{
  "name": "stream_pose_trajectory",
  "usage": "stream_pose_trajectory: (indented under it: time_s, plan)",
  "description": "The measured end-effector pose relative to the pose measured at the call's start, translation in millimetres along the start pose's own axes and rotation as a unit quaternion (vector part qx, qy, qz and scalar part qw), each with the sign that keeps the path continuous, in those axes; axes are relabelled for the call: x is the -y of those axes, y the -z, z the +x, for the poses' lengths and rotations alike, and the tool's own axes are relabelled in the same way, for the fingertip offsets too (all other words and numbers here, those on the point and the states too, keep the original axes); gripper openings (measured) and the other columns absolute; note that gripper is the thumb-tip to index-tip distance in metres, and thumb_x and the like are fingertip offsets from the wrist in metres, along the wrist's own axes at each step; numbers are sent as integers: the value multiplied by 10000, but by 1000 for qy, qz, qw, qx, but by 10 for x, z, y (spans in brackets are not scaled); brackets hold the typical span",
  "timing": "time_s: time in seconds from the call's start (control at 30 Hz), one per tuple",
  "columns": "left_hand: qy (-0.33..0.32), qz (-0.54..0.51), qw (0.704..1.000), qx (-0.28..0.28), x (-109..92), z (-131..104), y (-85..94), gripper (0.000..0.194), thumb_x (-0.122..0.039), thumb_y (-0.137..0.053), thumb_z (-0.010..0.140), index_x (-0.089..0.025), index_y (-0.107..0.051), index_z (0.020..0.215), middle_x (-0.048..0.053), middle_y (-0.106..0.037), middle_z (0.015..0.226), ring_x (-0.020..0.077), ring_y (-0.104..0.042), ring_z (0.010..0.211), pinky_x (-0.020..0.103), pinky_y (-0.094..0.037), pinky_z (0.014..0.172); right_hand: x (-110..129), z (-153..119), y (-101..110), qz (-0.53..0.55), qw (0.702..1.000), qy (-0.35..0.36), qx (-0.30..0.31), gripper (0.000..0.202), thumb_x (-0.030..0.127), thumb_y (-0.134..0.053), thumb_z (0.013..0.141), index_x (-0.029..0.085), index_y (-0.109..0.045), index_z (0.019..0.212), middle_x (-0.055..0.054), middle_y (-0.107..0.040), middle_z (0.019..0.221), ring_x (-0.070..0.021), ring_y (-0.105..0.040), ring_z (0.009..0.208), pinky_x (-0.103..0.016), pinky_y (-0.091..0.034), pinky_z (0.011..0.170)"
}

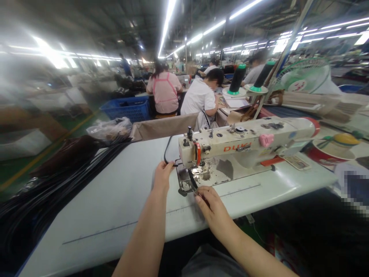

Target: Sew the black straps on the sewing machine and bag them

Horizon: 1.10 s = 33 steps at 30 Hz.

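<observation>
A white sewing machine stands on the pale worktable in front of me. Left of its needle area, my left hand pinches a narrow black strip, which curves up and back behind the machine head. My right hand is closed at the near edge of the machine bed, with its fingers round the end of a short black strip piece that runs under the presser foot. Something thin and shiny shows by those fingertips, too small to make out. Whether both pieces are one strip is hidden.
A bundle of long black strips hangs over the table's left side. Two black thread cones stand behind the machine. A red and white bowl sits at the right. Co-workers sit ahead, near a blue crate.
</observation>
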State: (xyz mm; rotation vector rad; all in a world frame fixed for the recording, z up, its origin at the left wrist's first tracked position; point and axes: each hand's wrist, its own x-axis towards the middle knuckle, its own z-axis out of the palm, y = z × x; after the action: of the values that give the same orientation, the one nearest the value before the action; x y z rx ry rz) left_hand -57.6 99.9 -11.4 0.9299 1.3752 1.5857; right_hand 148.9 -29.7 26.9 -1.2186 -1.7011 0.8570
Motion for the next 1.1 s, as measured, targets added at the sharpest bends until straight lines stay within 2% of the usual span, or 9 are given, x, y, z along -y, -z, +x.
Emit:
stream_pose_trajectory:
  time_s: [0.13,0.2,0.3,0.4,0.47,0.63,0.83,1.0,1.1]
  plan:
    - [10,-32,999,-22,-12,-265,234,416,-484,-820,701,-169,-618,882,25,-673,809,174,-699,809,390,-597,888,12,91,-154,88,987,-77,108,356,547,-528,993,217,-622,901,-24,-648,802,-177,-595,732,-321,-500,736]
    - [10,-33,999,-27,-18,-393,347,425,-478,-836,706,-167,-631,912,30,-692,830,181,-711,832,386,-595,902,4,143,-256,156,967,-130,156,458,657,-541,954,211,-624,894,3,-631,732,-135,-531,605,-273,-445,603]
    - [2,-9,999,-32,-51,-574,489,405,-469,-820,746,-178,-639,962,46,-735,890,200,-732,885,364,-589,899,-17,229,-412,245,932,-197,181,614,774,-566,873,171,-673,902,-8,-631,713,-108,-490,549,-232,-348,491]
    - [-21,26,999,-38,-124,-749,591,371,-475,-779,800,-195,-621,986,66,-764,957,221,-742,955,355,-585,897,-27,319,-545,291,906,-244,189,604,737,-633,840,139,-699,893,-13,-622,695,-91,-468,531,-208,-280,457]
    - [-38,47,997,-37,-181,-863,642,354,-481,-752,831,-203,-608,996,80,-774,1005,231,-743,1001,362,-580,920,-18,376,-622,293,902,-256,189,538,677,-666,837,140,-690,849,2,-592,661,-78,-425,504,-204,-247,447]
    - [-42,53,997,-47,-264,-1097,752,332,-464,-761,834,-208,-608,980,89,-781,1033,240,-744,1042,383,-566,973,74,474,-767,295,904,-243,193,500,650,-610,876,154,-663,838,16,-547,662,-69,-356,483,-209,-195,441]
    - [-52,65,994,-71,-259,-1309,875,301,-439,-764,848,-210,-623,985,99,-784,1078,245,-744,1071,386,-567,987,173,499,-867,269,911,-206,236,541,684,-506,912,167,-646,834,55,-440,605,-69,-238,445,-233,-164,454]
    - [-50,57,993,-94,-269,-1430,950,344,-476,-759,857,-203,-633,1023,102,-777,1088,254,-739,1085,392,-577,980,198,486,-843,213,937,-163,224,472,603,-467,972,198,-597,768,63,-384,573,-111,-327,503,-247,-271,514]
    - [-38,78,992,-96,-266,-1449,1053,392,-530,-753,849,-202,-646,1034,88,-773,1014,262,-743,1039,393,-593,933,191,438,-682,97,974,-96,178,314,492,-564,966,217,-572,817,32,-498,688,-151,-477,662,-264,-380,639]
